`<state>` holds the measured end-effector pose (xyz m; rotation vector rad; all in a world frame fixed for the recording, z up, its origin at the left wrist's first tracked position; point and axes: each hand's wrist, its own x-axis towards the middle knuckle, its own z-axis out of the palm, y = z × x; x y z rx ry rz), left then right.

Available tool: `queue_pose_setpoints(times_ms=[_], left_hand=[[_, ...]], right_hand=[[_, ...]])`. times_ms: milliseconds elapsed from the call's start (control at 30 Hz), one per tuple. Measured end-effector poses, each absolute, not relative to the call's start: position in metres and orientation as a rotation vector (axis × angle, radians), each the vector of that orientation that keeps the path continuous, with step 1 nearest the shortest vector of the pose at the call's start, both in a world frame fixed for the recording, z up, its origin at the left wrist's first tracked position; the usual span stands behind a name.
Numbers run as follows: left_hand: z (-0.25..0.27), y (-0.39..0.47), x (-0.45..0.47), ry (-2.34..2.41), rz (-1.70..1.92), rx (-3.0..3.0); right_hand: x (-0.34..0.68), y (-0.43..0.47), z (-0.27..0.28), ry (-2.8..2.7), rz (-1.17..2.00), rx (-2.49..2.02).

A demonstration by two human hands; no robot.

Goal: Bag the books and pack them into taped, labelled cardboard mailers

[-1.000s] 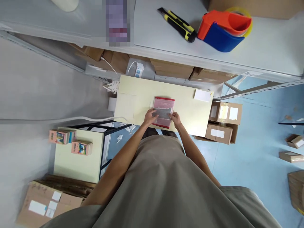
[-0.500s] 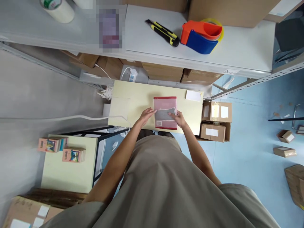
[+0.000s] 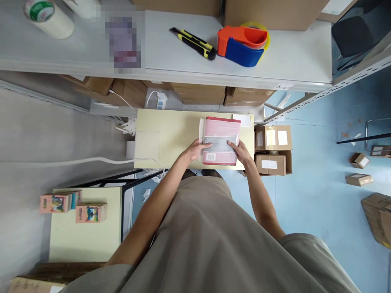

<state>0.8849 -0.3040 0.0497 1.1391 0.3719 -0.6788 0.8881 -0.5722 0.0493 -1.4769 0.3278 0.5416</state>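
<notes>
A pink book (image 3: 222, 128) with dark red edges, a grey band across its middle and a barcode near its lower left corner is held between both hands over the cream table (image 3: 174, 130). My left hand (image 3: 194, 150) is closed on its left side, the thumb lying over the grey band. On the opposite side, my right hand (image 3: 242, 152) grips the edge, with its thumb also on the cover. A pale strip, perhaps pages or a cover flap, shows along the book's left edge. The fingers beneath the book are hidden.
A white card (image 3: 244, 119) lies at the table's far right. On the shelf above are a utility knife (image 3: 194, 44), an orange and blue tape dispenser (image 3: 242, 45) and a tape roll (image 3: 50, 18). Cartons (image 3: 270, 164) stand right; books (image 3: 91, 213) lie on a lower-left table.
The book has moved right and now partly covers the white card. My left hand has gone from resting by its edge to gripping it, and a pale strip shows on that side.
</notes>
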Motion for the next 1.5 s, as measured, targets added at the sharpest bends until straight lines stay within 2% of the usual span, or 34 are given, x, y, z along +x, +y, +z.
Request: queue_pose_setpoints(times_ms=[133,300,433,600,733,867,967,1200,1367,1500], left_hand=[[0.045,-0.297,0.885,0.437,-0.534,1.371],[0.060,-0.304,0.877,0.403,-0.445,1.989],[0.082,-0.303,0.859,0.131,-0.500,2.226],[0.101,-0.232,0.864,-0.133,-0.432,1.925],[0.114,-0.149,0.880,0.261,-0.162,1.720],[0.131,-0.103,0.873,0.297,-0.381,1.298],[0.144,-0.092,0.862,0.255,-0.425,1.198],[0.137,-0.062,0.863,0.265,-0.440,1.239],[0.105,-0.061,0.867,0.372,-0.176,1.566],[0.095,-0.091,0.855,0.171,-0.380,1.813]], right_hand=[[0.886,-0.544,0.050,0.358,0.390,-1.733],[0.873,-0.458,0.061,0.220,0.529,-1.557],[0.872,-0.409,0.064,0.339,0.368,-1.616],[0.892,-0.413,0.068,0.426,0.348,-1.407],[0.901,-0.427,0.090,0.370,0.491,-1.193],[0.897,-0.420,0.112,0.300,0.582,-1.098],[0.896,-0.406,0.118,0.243,0.606,-1.084],[0.901,-0.384,0.127,0.173,0.643,-1.175],[0.901,-0.352,0.121,0.164,0.615,-1.375],[0.889,-0.308,0.100,0.108,0.493,-1.570]])
